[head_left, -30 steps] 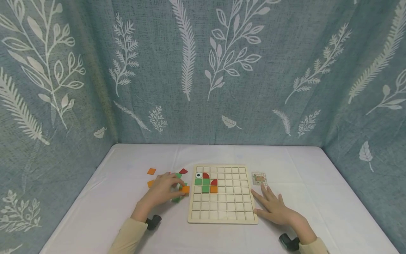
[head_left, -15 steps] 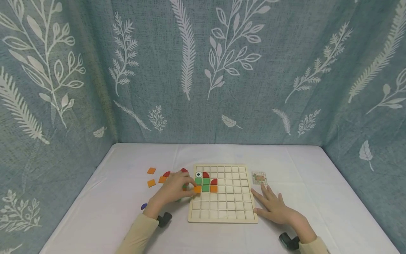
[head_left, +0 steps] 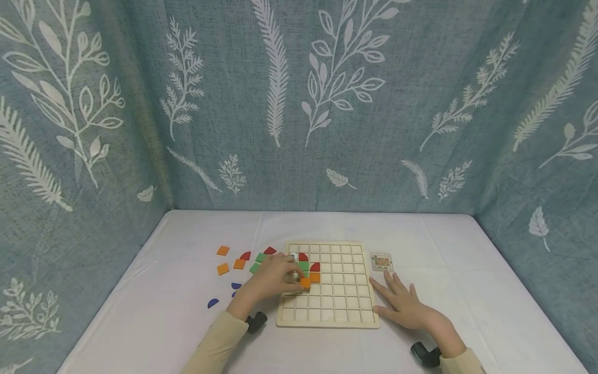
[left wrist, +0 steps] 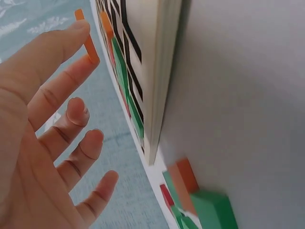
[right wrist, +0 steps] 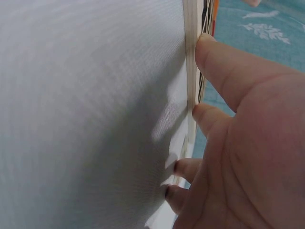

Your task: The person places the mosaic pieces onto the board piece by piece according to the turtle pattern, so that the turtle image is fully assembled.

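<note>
Between thumb and index finger, my left hand (head_left: 275,275) pinches an orange square tile (head_left: 306,283) over the wooden grid board (head_left: 345,319). In the left wrist view the same orange tile (left wrist: 87,40) is held above the board's surface, the other fingers spread. Set in the grid are an orange square (head_left: 315,277), a red quarter-round tile (head_left: 315,267), another red one (head_left: 303,257) and a green square (head_left: 304,266); my left hand partly covers the eye tile. My right hand (head_left: 406,306) lies with fingers spread, thumb and index fingertips at the board's right edge (right wrist: 191,71).
Left of the board lie loose tiles: orange squares (head_left: 223,269), red pieces (head_left: 270,250), green ones (head_left: 255,267) and blue half-rounds (head_left: 213,303). A small picture card (head_left: 381,261) sits right of the board, near my right fingertips. A patterned curtain (head_left: 299,104) hangs behind the table.
My left hand has carried the orange tile rightward from beside the board to over the grid, uncovering loose tiles behind it. The right hand has stayed at the board's right edge.
</note>
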The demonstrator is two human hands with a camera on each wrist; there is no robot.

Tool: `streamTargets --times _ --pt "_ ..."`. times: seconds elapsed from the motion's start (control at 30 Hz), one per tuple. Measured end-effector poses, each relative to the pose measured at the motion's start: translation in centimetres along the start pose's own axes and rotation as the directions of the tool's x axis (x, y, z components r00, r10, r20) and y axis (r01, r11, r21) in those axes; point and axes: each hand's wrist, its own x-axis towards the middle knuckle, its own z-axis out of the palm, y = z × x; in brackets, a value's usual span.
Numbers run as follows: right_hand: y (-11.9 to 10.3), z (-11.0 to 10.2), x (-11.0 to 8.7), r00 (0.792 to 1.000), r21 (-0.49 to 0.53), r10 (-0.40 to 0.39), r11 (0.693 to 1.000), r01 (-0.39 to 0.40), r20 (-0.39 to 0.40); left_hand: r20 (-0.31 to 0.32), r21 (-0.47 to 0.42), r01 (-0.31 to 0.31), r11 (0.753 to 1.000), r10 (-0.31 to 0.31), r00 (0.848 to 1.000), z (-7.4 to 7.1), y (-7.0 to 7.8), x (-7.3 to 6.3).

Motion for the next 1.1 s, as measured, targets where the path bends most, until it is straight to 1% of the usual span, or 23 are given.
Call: streamTargets --times 0.17,0.37,0.83,1.1 --pt "0.1 0.0 0.0 1.0 0.016 0.001 1.0 -0.001 0.004 0.012 -0.001 0.001 1.0 -0.001 1.0 0.5 0.5 0.5" --pt "0.0 0.0 0.1 1.0 0.044 -0.005 0.999 0.005 0.008 0.025 -0.006 0.013 1.0 -0.013 1.0 0.9 0.6 1.0" --pt "-0.1 0.0 -0.1 1.0 0.021 0.008 1.0 -0.008 0.019 0.018 0.02 0.039 0.999 -0.04 0.999 1.4 1.1 1.0" --pt "0.3 0.1 0.1 1.0 0.017 -0.006 1.0 0.006 0.012 0.022 0.045 0.051 0.998 -0.052 0.998 1.6 1.6 1.1"
